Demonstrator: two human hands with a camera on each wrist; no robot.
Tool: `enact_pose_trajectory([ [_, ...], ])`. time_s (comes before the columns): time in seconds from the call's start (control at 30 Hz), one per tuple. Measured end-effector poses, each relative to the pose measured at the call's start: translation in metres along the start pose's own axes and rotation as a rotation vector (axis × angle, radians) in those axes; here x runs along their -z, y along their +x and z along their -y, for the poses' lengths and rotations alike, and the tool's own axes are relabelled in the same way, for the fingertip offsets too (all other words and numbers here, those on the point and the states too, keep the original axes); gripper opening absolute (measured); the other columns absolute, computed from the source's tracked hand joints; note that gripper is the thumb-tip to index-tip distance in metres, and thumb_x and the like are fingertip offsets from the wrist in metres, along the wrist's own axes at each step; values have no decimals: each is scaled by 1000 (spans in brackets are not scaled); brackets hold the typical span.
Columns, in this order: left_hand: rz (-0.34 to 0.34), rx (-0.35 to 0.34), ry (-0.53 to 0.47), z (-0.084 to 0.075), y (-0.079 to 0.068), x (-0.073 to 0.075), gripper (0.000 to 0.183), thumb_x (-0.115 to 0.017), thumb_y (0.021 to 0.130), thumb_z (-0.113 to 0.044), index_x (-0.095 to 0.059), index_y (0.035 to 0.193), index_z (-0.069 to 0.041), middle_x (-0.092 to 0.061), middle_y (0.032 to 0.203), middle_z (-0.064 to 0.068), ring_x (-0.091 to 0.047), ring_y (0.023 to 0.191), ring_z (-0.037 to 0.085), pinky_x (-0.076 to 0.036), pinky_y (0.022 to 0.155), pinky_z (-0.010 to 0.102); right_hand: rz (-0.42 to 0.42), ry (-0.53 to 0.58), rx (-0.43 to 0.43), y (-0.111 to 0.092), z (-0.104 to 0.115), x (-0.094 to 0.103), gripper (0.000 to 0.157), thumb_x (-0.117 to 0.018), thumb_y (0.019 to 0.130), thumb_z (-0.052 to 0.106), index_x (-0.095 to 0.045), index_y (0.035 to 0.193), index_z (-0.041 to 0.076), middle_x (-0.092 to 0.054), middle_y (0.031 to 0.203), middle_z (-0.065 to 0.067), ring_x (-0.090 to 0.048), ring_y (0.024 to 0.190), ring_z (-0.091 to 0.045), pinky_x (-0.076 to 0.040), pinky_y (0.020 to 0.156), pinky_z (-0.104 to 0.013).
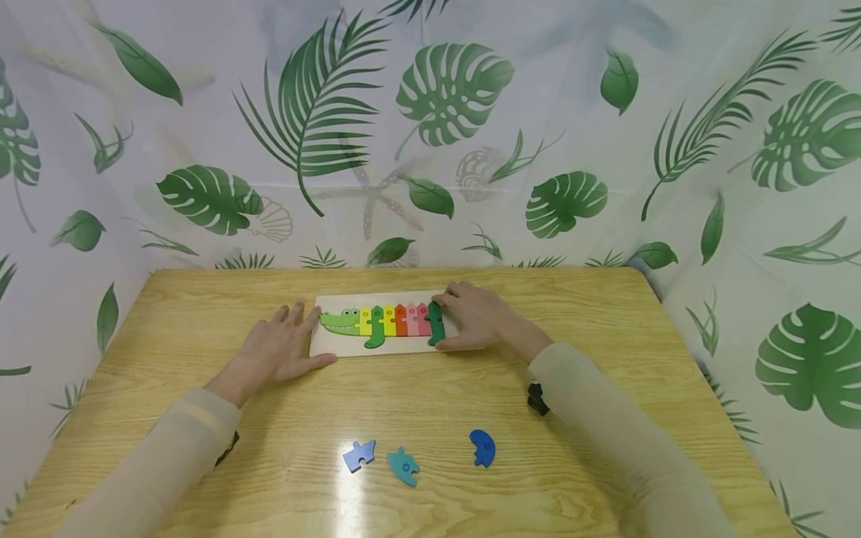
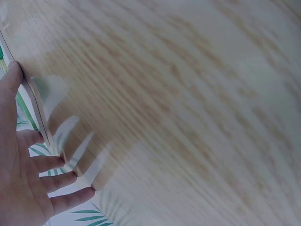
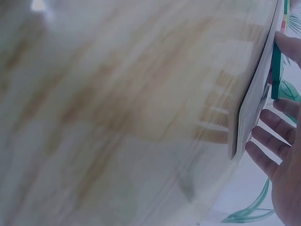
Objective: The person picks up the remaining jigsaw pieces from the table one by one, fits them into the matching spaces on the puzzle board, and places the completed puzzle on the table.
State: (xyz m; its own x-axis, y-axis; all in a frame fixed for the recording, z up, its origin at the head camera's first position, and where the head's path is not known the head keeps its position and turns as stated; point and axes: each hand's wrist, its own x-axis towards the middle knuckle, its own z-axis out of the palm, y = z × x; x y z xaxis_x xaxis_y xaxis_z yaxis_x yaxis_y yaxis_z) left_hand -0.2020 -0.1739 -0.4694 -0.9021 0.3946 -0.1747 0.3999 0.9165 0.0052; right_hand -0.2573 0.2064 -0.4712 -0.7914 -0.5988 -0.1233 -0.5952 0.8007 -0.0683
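Observation:
A white puzzle board (image 1: 403, 348) lies near the back of the table with a crocodile built along it. The light green head (image 1: 339, 321) is at the left, followed by yellow, green, orange, pink and red pieces. My right hand (image 1: 477, 317) pinches a dark green leg piece (image 1: 436, 324) between thumb and index finger at the row's right end. In the right wrist view this piece (image 3: 276, 70) spans thumb to index. My left hand (image 1: 276, 347) rests spread at the board's left end, thumb at the front edge, index finger at the side edge.
Three loose puzzle pieces lie nearer the front of the wooden table (image 1: 269, 463): a periwinkle piece (image 1: 359, 454), a teal piece (image 1: 403, 467) and a blue curved piece (image 1: 484, 448). A leaf-print curtain (image 1: 430, 202) hangs behind and at both sides.

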Motion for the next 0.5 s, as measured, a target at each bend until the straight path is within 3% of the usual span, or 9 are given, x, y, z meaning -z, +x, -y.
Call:
enact_pose_trajectory([
  [0.5,-6,-2,-8,0,0,0,99,-48,98,-77,-34,165,-6,-37,166,32,-47,146,55,-54,102,68,9,-4,-5,2,1,-1,90,-69,83,76,-56,151,18,-59,130,-6,-56,111,-21,-56,89,-38],
])
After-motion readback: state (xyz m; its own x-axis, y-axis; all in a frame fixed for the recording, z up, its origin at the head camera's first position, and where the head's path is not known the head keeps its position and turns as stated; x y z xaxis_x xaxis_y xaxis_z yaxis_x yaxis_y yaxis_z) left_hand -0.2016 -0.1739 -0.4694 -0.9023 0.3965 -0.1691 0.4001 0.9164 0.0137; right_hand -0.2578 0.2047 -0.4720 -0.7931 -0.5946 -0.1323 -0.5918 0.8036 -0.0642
